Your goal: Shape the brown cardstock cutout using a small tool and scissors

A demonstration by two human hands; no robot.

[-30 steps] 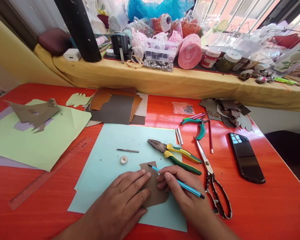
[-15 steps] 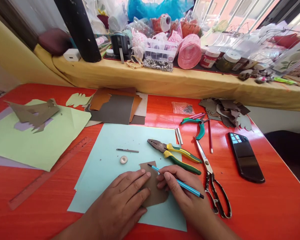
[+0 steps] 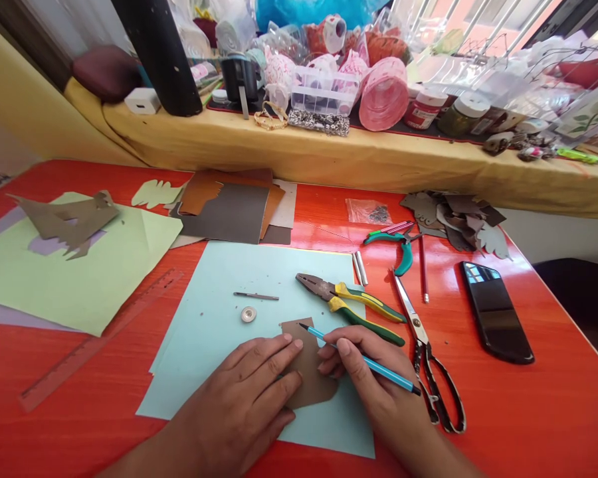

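A brown piece of leather-like sheet (image 3: 311, 378) lies on light blue paper (image 3: 189, 358). My left hand (image 3: 249, 392) rests flat over its left side, fingers stretched out and holding it down. In my right hand (image 3: 373, 372) a slim blue pen (image 3: 386, 373) is gripped between thumb and fingers. Its dark tip is at the piece's upper edge; whether it touches I cannot tell. Beyond the hands lie green-and-yellow pliers (image 3: 346, 302), a small round metal disc (image 3: 248, 314) and a thin metal rod (image 3: 256, 296).
Large scissors (image 3: 418, 332) and a phone (image 3: 496, 312) lie to the right, teal-handled pliers (image 3: 403, 255) behind. A clear ruler (image 3: 99, 338) and green paper (image 3: 94, 292) lie left. Sheets (image 3: 229, 209) and scraps (image 3: 453, 219) sit at the back, below a crowded sill (image 3: 299, 149).
The view has shifted slightly. The pen's back end has swung a little to the right, its tip staying near the piece's top edge. My left hand keeps its place on the piece.
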